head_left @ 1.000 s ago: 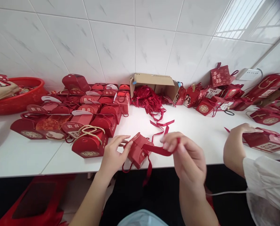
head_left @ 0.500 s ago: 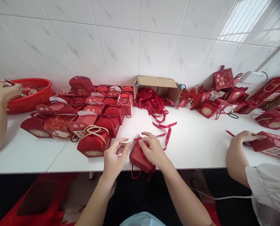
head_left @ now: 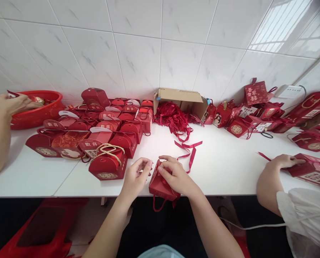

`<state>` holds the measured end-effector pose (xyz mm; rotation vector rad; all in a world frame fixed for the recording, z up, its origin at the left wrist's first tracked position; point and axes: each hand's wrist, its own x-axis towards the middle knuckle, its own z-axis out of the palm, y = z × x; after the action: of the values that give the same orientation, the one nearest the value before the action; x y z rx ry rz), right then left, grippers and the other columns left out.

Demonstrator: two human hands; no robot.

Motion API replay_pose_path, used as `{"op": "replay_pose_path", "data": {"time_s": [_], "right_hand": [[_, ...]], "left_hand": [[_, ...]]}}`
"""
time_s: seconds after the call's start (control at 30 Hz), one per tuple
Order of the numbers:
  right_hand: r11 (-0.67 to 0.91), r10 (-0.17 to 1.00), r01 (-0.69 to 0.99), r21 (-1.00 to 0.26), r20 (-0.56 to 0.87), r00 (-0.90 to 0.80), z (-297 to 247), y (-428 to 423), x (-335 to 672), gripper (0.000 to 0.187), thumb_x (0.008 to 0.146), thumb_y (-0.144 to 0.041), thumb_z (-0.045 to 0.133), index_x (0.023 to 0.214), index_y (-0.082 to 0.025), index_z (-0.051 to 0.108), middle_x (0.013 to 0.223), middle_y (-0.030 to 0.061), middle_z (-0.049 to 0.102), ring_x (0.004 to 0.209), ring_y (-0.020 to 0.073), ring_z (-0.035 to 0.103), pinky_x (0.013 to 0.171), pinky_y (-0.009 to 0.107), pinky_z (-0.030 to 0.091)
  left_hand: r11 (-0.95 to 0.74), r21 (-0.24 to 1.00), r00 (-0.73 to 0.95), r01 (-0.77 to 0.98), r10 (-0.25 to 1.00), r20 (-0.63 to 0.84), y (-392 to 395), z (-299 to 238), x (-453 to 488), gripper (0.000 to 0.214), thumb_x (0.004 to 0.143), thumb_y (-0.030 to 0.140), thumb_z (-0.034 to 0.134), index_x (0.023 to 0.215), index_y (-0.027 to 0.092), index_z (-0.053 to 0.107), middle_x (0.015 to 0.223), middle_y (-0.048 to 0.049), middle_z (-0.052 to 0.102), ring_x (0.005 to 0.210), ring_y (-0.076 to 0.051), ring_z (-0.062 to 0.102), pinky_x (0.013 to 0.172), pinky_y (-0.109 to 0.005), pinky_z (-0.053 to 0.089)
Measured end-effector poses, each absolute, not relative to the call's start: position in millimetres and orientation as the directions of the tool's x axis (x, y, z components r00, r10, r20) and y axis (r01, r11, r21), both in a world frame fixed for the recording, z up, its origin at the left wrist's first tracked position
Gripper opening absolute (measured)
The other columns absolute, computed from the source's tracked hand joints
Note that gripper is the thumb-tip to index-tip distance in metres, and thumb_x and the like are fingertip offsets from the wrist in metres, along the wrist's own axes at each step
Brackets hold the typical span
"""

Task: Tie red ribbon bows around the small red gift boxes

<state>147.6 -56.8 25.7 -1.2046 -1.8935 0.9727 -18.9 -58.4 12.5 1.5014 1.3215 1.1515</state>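
Note:
A small red gift box (head_left: 160,185) with a red ribbon hanging below it sits at the front edge of the white table (head_left: 219,168). My right hand (head_left: 176,173) lies on top of the box, fingers curled and pinching at its top. My left hand (head_left: 136,176) is just left of the box, fingers bent toward its top edge, touching it. A loose red ribbon (head_left: 188,148) lies on the table just behind my hands.
Rows of finished red boxes (head_left: 106,125) fill the left half. An open cardboard box (head_left: 180,98) spills red ribbons (head_left: 173,116) at the back. More red boxes (head_left: 256,111) lie at the right. Another person's hand (head_left: 280,163) holds a box at right; a third person's arm (head_left: 1,118) reaches a red basin (head_left: 32,107).
My right hand, which held a ribbon stretched out to the right, has come down onto the box top. My left hand has curled in closer. The box sits lower at the table edge.

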Motion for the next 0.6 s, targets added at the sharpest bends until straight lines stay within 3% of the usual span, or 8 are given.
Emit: {"op": "replay_pose_path", "data": {"time_s": [0.17, 0.33, 0.5, 0.6], "right_hand": [[0.268, 0.933, 0.447, -0.854, 0.114, -0.341, 29.0, -59.2, 148.0, 0.028, 0.092, -0.031, 0.045, 0.07, -0.021, 0.059, 0.123, 0.009, 0.057, 0.129, 0.0254, 0.04, 0.102, 0.051, 0.031], [0.262, 0.933, 0.436, -0.861, 0.11, -0.343, 30.0, -60.6, 148.8, 0.029, 0.093, -0.033, 0.044, 0.07, -0.022, 0.059, 0.124, 0.0088, 0.056, 0.13, 0.0254, 0.039, 0.104, 0.052, 0.03], [0.268, 0.94, 0.447, -0.854, 0.129, -0.317, 29.5, -60.1, 148.5, 0.028, 0.092, -0.036, 0.046, 0.074, -0.022, 0.062, 0.122, 0.0088, 0.057, 0.129, 0.0259, 0.041, 0.104, 0.051, 0.03], [0.266, 0.954, 0.47, -0.841, 0.162, -0.25, 30.3, -61.1, 153.3, 0.026, 0.091, -0.038, 0.047, 0.079, -0.022, 0.064, 0.126, 0.0098, 0.055, 0.128, 0.0266, 0.042, 0.105, 0.052, 0.029]], "left_hand": [[-0.085, 0.981, 0.21, 0.175, 0.977, 0.047, -42.0, 18.3, -12.8, 0.027, 0.083, 0.043, 0.054, 0.073, 0.018, 0.056, 0.066, 0.0007, 0.053, 0.061, -0.012, 0.051, 0.055, -0.023, 0.044], [-0.124, 0.975, 0.243, 0.183, 0.967, 0.078, -42.1, 19.4, -12.8, 0.022, 0.082, 0.038, 0.057, 0.073, 0.018, 0.058, 0.068, 0.0006, 0.055, 0.067, -0.014, 0.052, 0.065, -0.025, 0.046], [-0.211, 0.898, 0.195, 0.386, 0.97, 0.144, -42.5, 15.7, -18.0, 0.023, 0.087, 0.038, 0.046, 0.075, 0.019, 0.054, 0.073, -0.0008, 0.058, 0.07, -0.016, 0.056, 0.063, -0.025, 0.047], [-0.179, 0.727, 0.089, 0.663, 0.983, 0.16, -42.3, -0.9, -29.6, 0.022, 0.088, 0.037, 0.043, 0.076, 0.02, 0.053, 0.076, -0.0027, 0.06, 0.067, -0.017, 0.057, 0.059, -0.026, 0.047]]}}
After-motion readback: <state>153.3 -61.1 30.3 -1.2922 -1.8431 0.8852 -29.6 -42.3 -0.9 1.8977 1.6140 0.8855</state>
